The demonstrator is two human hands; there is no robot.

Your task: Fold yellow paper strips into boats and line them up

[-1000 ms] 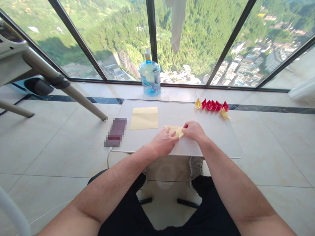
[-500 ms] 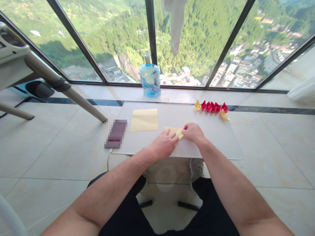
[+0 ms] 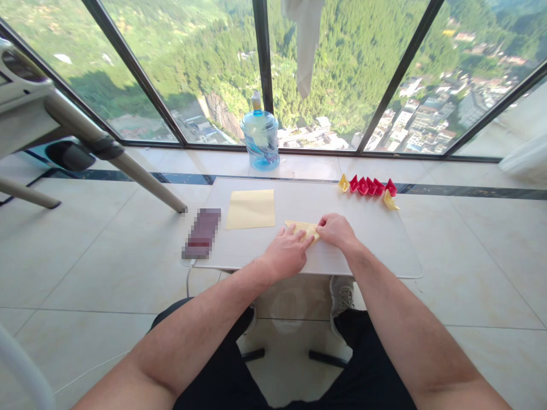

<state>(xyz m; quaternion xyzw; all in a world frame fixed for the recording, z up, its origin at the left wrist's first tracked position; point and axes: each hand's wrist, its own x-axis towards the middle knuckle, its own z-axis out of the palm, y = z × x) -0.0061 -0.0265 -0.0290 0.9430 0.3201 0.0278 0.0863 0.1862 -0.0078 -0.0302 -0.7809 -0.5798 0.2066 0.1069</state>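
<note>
A piece of folded yellow paper (image 3: 309,228) lies on the low white table (image 3: 243,248) in front of me. My left hand (image 3: 287,251) rests on it with fingers spread and pressing flat. The paper's right end is pinched between the fingers of my right hand (image 3: 337,231). To the left lies a square yellow sheet (image 3: 250,209), flat and apart from both hands. Folded red paper pieces (image 3: 370,186) stand in a row at the table's far right, with a yellow folded piece (image 3: 343,183) at the left end and another yellow folded piece (image 3: 390,200) at the right.
A blurred-out dark flat object (image 3: 202,233) sits at the table's left edge, a white cable (image 3: 188,280) beside it. Behind the table, a blue water jug (image 3: 260,142) stands by the window. A metal furniture leg (image 3: 147,183) slants down at the left.
My left hand has shifted very slightly on the folded paper. My right hand keeps its pinch at the same end.
</note>
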